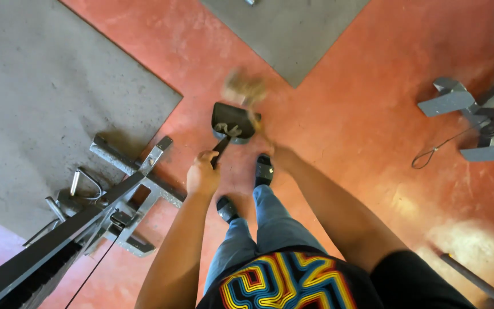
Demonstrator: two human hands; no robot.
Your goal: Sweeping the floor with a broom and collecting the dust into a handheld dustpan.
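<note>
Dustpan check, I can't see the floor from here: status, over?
Left hand grips dustpan handle. Right hand swings blurred brush above pan. Debris in pan. Machine base at left.

A gym: grey rubber mats, red floor, cable machine frame.

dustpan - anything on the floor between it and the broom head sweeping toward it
Nothing visible does. The dustpan, held by its handle in the left hand, rests on bare red floor, and the blurred broom head in the right hand is right at its far edge.
</note>
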